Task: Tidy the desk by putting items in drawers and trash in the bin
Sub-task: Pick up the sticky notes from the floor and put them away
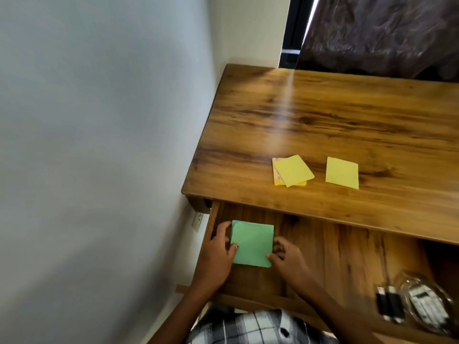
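**A:** Entry, head view. Drawer (323,256) is pulled out under the desk (323,115) edge, lower centre of frame. Green pad (252,243) lies flat on the drawer floor, lower left of centre, close to the drawer's left wall. Left hand (218,254) has curled fingers on the pad's left edge, thumb near the lower left corner. Right hand (285,256) pinches the lower right corner, fingers curled in narrow.

**B:** So both hands are on the pad. Is it resting or lifted?

**A:** I read it as resting on the wood, but I cannot tell for certain from this angle. My judgement: the step is seating the pad in the drawer.

**B:** How would you finish it well?

**A:** Square the pad to the left wall and let go with both hands at once, so the top sheets do not fan. Slide the fingers off sideways, not upward; loose sheets would lift with them.

**B:** What remains?

**A:** Yellow stack (291,173) and a single yellow note (342,173) sit on the desk, centre right, apart from each other. The stack's top sheet is skewed over the rest. A clear bag (422,306) lies at lower right, blurred; contents unclear. I see no bin.

**B:** Risk?

**A:** Pushing the drawer in fast could shift the pad.
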Tool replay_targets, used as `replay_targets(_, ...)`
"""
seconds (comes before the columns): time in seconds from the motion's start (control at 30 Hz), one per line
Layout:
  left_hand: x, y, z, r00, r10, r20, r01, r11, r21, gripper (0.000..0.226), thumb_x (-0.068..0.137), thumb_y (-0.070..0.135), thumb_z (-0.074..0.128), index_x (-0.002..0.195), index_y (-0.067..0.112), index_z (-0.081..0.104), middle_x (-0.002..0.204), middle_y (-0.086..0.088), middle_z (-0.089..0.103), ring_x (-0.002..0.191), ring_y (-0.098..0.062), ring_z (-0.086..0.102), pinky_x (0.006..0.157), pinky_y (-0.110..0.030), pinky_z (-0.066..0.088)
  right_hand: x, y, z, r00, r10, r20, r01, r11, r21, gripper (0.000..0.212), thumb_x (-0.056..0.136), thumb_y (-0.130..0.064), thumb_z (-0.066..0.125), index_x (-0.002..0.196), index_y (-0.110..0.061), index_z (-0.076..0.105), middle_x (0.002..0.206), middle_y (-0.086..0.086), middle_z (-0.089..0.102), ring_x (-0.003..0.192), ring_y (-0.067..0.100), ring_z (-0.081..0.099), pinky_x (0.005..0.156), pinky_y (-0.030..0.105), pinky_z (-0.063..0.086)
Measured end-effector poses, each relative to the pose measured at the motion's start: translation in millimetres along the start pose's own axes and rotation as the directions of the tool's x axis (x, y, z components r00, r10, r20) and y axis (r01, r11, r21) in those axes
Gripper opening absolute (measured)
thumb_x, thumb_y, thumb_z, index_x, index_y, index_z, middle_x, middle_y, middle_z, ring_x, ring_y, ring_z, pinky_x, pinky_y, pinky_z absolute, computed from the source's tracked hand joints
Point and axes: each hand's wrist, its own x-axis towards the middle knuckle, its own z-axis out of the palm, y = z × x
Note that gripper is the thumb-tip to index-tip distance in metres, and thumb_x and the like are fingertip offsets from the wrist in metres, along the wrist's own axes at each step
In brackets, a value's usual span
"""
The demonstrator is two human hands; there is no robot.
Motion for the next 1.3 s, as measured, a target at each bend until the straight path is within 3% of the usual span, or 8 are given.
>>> replay_targets(0.13, 0, 3, 8, 0.985, -0.082, 0.149, 0.034, 0.952, 0.305, 0.056, 0.095, 0.019, 0.048, 0.144, 0.023, 0.021, 0.114, -0.006, 0.058, 0.095, -0.017, 0.057, 0.072, -0.028, 0.046, 6, 22, 11, 0.981, 0.183, 0.057, -0.178, 0.98, -0.083, 0.028, 0.078, 0.004, 0.065, 0.081, -0.022, 0.058, 0.073, 0.008, 0.065, 0.072, 0.025, 0.064, 0.072, 0.045, 0.055)
replay_targets(0.3, -10, -2, 24, 0.938, -0.171, 0.303, -0.005, 0.864, 0.503, 0.07, 0.095, 0.012, 0.047, 0.151, 0.011, 0.004, 0.145, -0.019, 0.035, 0.124, -0.031, 0.047, 0.094, -0.038, 0.044, 6, 28, 23, 0.959, 0.241, 0.152, -0.204, 0.954, -0.221, 0.023, 0.08, -0.003, 0.066, 0.088, -0.019, 0.052, 0.077, 0.002, 0.057, 0.071, 0.017, 0.056, 0.063, 0.028, 0.047)
replay_targets(0.4, -10, -4, 26, 0.936, -0.101, 0.338, -0.12, 0.81, 0.575, 0.074, 0.096, 0.012, 0.045, 0.15, 0.008, -0.006, 0.159, -0.013, -0.008, 0.145, -0.034, 0.004, 0.115, -0.039, 0.019, 5, 26, 28, 0.955, 0.241, 0.172, -0.2, 0.953, -0.227, 0.024, 0.079, -0.001, 0.066, 0.088, -0.018, 0.052, 0.076, 0.003, 0.057, 0.073, 0.02, 0.061, 0.07, 0.037, 0.054)
replay_targets(0.53, -7, -1, 27, 0.894, 0.013, 0.448, -0.327, 0.703, 0.631, 0.077, 0.097, 0.017, 0.043, 0.149, 0.006, -0.012, 0.157, -0.012, -0.019, 0.145, -0.03, -0.014, 0.114, -0.039, -0.01, 5, 22, 28, 0.946, 0.263, 0.191, -0.22, 0.95, -0.22, 0.024, 0.08, 0.0, 0.066, 0.096, -0.014, 0.054, 0.079, 0.004, 0.059, 0.075, 0.022, 0.065, 0.068, 0.036, 0.058)
replay_targets(0.67, -9, 1, 32, 0.819, -0.131, 0.558, -0.294, 0.739, 0.606, 0.075, 0.098, 0.023, 0.041, 0.148, 0.0, -0.01, 0.157, -0.017, -0.015, 0.146, -0.032, -0.008, 0.118, -0.042, 0.01, 10, 15, 34, 0.95, 0.232, 0.207, -0.167, 0.943, -0.289, 0.031, 0.079, -0.006, 0.068, 0.107, -0.009, 0.056, 0.076, -0.005, 0.056, 0.064, 0.006, 0.055, 0.052, 0.015, 0.044)
replay_targets(0.9, -6, -3, 32, 0.808, -0.333, 0.486, -0.122, 0.712, 0.692, 0.073, 0.101, 0.034, 0.031, 0.147, -0.003, -0.013, 0.155, -0.021, -0.018, 0.145, -0.035, -0.009, 0.116, -0.046, 0.02, 15, 0, 51, 0.957, 0.112, 0.266, -0.01, 0.934, -0.358, 0.044, 0.083, -0.005, 0.06, 0.126, -0.005, 0.05, 0.12, 0.013, 0.062, 0.105, 0.024, 0.061, 0.082, 0.027, 0.05)
replay_targets(1.1, -5, 0, 33, 0.812, -0.354, 0.465, -0.121, 0.676, 0.726, 0.072, 0.1, 0.029, 0.033, 0.147, -0.002, -0.012, 0.155, -0.02, -0.018, 0.145, -0.037, -0.008, 0.112, -0.048, 0.027, 15, -6, 49, 0.945, 0.132, 0.301, 0.145, 0.654, -0.742, 0.035, 0.094, -0.034, 0.048, 0.116, -0.008, 0.055, 0.113, 0.014, 0.061, 0.101, 0.028, 0.06, 0.077, 0.034, 0.045)
replay_targets(1.3, -4, 5, 26, 0.871, -0.242, 0.427, -0.186, 0.643, 0.743, 0.068, 0.097, 0.019, 0.041, 0.148, -0.003, 0.001, 0.157, -0.021, -0.001, 0.142, -0.034, 0.021, 0.111, -0.041, 0.03, 15, -14, 33, 0.945, 0.146, 0.293, 0.103, 0.718, -0.688, 0.027, 0.092, -0.035, 0.051, 0.098, -0.011, 0.061, 0.1, 0.012, 0.064, 0.095, 0.027, 0.061, 0.069, 0.031, 0.039)
